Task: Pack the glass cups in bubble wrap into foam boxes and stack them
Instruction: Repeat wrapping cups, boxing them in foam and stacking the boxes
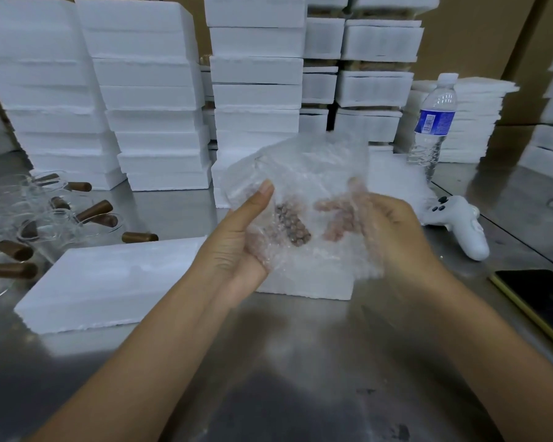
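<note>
The left hand (237, 240) and right hand (393, 231) both grip the bubble wrap (304, 173), with a cup (292, 229) inside, over a box (307, 287). Behind, stacks (150, 106) look finished; on the left, bare cups (29, 215) are not yet wrapped.

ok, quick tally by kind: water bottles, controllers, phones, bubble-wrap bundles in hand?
Water bottle: 1
White controller: 1
Phone: 1
Bubble-wrap bundle, held by left hand and right hand: 1
Total: 4

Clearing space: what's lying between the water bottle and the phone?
A white game controller lies between the water bottle and the phone, seen in the head view.
</note>
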A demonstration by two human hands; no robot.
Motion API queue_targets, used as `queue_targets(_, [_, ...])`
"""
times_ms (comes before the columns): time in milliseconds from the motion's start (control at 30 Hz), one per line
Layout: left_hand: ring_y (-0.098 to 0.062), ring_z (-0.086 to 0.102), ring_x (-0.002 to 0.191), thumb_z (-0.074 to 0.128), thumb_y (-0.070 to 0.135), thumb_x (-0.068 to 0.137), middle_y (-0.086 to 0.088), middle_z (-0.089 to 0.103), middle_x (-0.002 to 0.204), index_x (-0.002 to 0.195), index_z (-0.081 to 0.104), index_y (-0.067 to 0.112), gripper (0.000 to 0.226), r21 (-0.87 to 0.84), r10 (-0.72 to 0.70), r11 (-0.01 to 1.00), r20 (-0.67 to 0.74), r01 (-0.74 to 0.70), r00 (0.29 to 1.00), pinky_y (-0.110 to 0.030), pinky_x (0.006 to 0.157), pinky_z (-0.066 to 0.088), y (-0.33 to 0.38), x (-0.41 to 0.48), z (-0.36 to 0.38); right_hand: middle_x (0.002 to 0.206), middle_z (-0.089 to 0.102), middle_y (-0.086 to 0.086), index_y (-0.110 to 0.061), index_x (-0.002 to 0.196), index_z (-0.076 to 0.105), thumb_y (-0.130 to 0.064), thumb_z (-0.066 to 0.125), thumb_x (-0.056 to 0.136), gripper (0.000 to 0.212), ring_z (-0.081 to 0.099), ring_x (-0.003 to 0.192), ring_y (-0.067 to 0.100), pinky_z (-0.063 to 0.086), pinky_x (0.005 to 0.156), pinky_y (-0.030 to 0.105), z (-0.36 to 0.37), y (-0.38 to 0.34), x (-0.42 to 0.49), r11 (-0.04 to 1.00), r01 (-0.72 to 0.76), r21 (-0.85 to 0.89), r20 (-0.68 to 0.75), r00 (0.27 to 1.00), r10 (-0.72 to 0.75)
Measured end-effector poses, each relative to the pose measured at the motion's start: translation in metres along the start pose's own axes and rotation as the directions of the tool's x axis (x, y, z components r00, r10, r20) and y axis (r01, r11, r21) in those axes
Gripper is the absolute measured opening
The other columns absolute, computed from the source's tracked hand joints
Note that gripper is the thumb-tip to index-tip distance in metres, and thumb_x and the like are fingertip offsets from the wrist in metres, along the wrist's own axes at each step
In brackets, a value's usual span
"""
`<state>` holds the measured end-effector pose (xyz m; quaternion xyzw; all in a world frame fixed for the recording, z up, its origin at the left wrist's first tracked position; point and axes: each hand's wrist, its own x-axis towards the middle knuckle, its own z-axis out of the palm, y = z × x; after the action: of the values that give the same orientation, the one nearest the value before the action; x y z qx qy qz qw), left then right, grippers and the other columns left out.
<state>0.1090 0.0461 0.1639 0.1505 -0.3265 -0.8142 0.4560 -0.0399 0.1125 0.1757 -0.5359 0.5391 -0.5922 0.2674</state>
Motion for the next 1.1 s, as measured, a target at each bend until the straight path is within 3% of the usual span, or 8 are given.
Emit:
queue_targets(167, [-0.022,0.072,0.073,0.070,0.018,0.068,-0.013,0.073,0.087,0.108,0.064,0.007,0.042,-0.175,0.077,0.981,-0.033,-0.082,0.996,-0.035,0.063,0.058,0.006,0.007,-0.010,0.087,0.070,-0.017,-0.038,0.075,0.073,-0.084,0.032,0.071,0.062,0.060,0.086,-0.002,0.039,0.083,0.024,-0.007,0.002,0.010,0.988,0.120,0.092,-0.158,0.982,-0.105])
queue_targets(267, [-0.023,0.072,0.070,0.069,0.018,0.071,-0.014,0.072,0.084,0.083,0.076,0.006,0.018,-0.222,0.100,0.969,-0.038,-0.106,0.994,-0.036,0.060,0.058,0.008,0.009,-0.015,0.120,0.053,-0.023,-0.049,0.108,0.057,-0.092,0.051,0.047,0.075,0.048,0.112,-0.004,0.042,0.088,0.014,-0.005,0.013,0.004,0.982,0.189,0.021,0.026,0.982,-0.189])
queue_targets(333, [-0.024,0.072,0.076,0.068,0.022,0.073,-0.013,0.073,0.086,0.083,0.076,0.006,0.020,-0.181,0.113,0.977,-0.027,-0.116,0.993,-0.040,0.064,0.058,0.007,0.010,-0.017,0.133,0.043,-0.022,-0.058,0.115,0.048,-0.080,0.067,0.049,0.072,0.040,0.126,0.000,0.040,0.101,0.028,-0.005,0.017,0.002,0.973,0.194,-0.128,0.189,0.968,-0.168])
queue_targets(500, [-0.024,0.072,0.077,0.072,0.021,0.070,-0.013,0.072,0.091,0.097,0.068,0.009,0.030,-0.205,0.147,0.966,-0.061,-0.156,0.987,-0.041,0.067,0.058,0.009,0.011,-0.019,0.117,0.060,-0.027,-0.052,0.095,0.065,-0.075,0.074,0.046,0.055,0.050,0.117,-0.005,0.038,0.099,0.018,-0.015,0.013,0.007,0.985,0.129,-0.119,0.345,0.935,-0.081])
queue_targets(667, [-0.022,0.070,0.076,0.069,0.028,0.070,-0.011,0.072,0.083,0.075,0.076,0.011,0.019,-0.112,0.092,0.989,-0.047,-0.097,0.995,-0.042,0.072,0.059,0.009,0.011,-0.019,0.073,0.069,-0.005,-0.013,0.075,0.066,-0.025,0.071,0.065,0.016,0.064,0.074,0.006,0.050,0.078,0.018,-0.014,0.010,0.010,0.982,0.168,0.081,0.092,0.980,-0.175])
queue_targets(900, [-0.023,0.072,0.070,0.066,0.039,0.070,-0.013,0.072,0.093,0.107,0.061,0.010,0.047,-0.055,-0.032,0.998,0.072,0.036,0.997,-0.029,0.053,0.056,0.006,0.004,-0.012,0.076,0.073,-0.004,-0.023,0.068,0.064,-0.033,0.061,0.073,0.011,0.067,0.078,0.010,0.050,0.085,0.031,-0.028,-0.006,0.015,0.897,0.116,0.426,-0.130,0.989,-0.066])
queue_targets(1000, [-0.029,0.069,0.098,0.064,0.033,0.076,-0.012,0.071,0.109,0.112,0.064,0.012,0.041,-0.029,-0.055,0.998,0.100,0.058,0.994,-0.038,0.072,0.059,0.004,0.004,-0.013,0.080,0.074,-0.005,-0.018,0.087,0.059,-0.029,0.057,0.075,0.017,0.068,0.077,0.007,0.052,0.081,0.026,-0.030,-0.011,0.014,0.791,0.074,0.608,-0.112,0.994,-0.006])
queue_targets(1100, [-0.028,0.066,0.106,0.069,0.026,0.076,-0.009,0.070,0.111,0.100,0.075,0.016,0.027,0.025,-0.062,0.998,0.145,0.059,0.987,-0.042,0.086,0.056,0.000,0.003,-0.012,0.086,0.073,-0.004,-0.017,0.092,0.058,-0.029,0.055,0.075,0.022,0.067,0.088,0.011,0.049,0.092,0.034,-0.030,-0.015,0.015,0.714,0.032,0.700,-0.098,0.994,0.051])
